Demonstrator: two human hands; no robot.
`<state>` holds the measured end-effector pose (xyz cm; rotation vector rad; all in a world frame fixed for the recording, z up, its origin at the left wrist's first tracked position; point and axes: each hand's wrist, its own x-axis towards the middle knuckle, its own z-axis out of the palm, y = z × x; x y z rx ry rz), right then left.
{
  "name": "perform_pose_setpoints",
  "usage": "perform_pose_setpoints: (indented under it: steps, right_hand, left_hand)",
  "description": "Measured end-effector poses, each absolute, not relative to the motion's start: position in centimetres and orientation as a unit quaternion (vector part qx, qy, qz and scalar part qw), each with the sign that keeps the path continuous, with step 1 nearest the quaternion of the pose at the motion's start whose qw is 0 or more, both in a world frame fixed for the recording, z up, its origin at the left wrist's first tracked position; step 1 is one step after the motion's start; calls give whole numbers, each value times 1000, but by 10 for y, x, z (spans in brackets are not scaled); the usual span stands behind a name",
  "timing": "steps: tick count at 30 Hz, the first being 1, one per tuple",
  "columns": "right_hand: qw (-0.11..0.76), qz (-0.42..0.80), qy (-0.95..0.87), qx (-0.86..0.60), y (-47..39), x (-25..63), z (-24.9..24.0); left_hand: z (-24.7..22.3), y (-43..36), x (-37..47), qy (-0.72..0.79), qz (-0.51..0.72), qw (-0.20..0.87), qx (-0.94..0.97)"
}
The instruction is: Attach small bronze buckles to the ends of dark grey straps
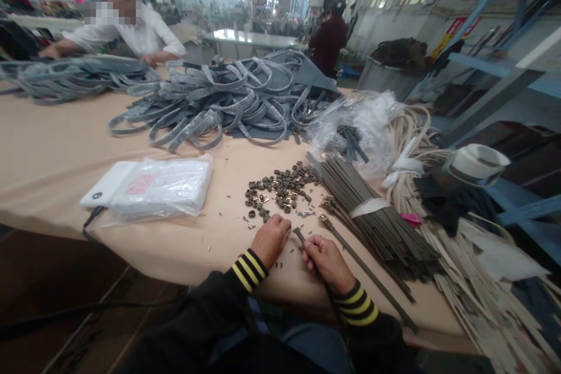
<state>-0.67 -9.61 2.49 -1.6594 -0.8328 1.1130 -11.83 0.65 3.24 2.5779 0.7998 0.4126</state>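
Note:
My right hand is closed around a narrow dark olive strap, whose short end sticks out past my fingertips. My left hand is just left of that end, fingers curled together in a pinch; whatever they hold, if anything, is hidden. Beyond both hands lies a loose pile of small olive strap loops with gold-coloured buckles among them. To the right, a strap fitted with a gold buckle runs toward the table's front edge, beside a thick bundle of olive straps tied with a white band.
Grey-blue straps are heaped at the back. A white device under a plastic-wrapped packet sits at left, its cable over the edge. A clear plastic bag and cream straps flank the right. A person in white works opposite.

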Motion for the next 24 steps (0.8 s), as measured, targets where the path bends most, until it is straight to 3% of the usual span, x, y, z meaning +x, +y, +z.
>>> perform_pose_setpoints:
  steps: [3,6,8,10,14,18,24]
  right_hand:
    - [486,471,-321,-663,-97,-4,20]
    - [494,488,-308,-650,-95,-3,17]
    - [495,491,-304,-649,-94,-3,18]
    - [498,485,-308,-649,-93,-4,22]
    - [491,468,-345,-649,-93,-10,34]
    - [470,460,-374,-654,-90,-21,43]
    - [456,458,-377,-664,-87,-30,43]
  left_hand:
    - [31,6,-104,283,58,122,950]
    - [32,9,-102,282,54,143,947]
    - [34,12,-105,299,97,231,921]
    - [36,15,-109,329,151,398,843]
    - [43,13,-121,381,218,751,493]
    - [48,6,-131,392,259,822,323]
    - [47,-1,-138,353,298,820,338]
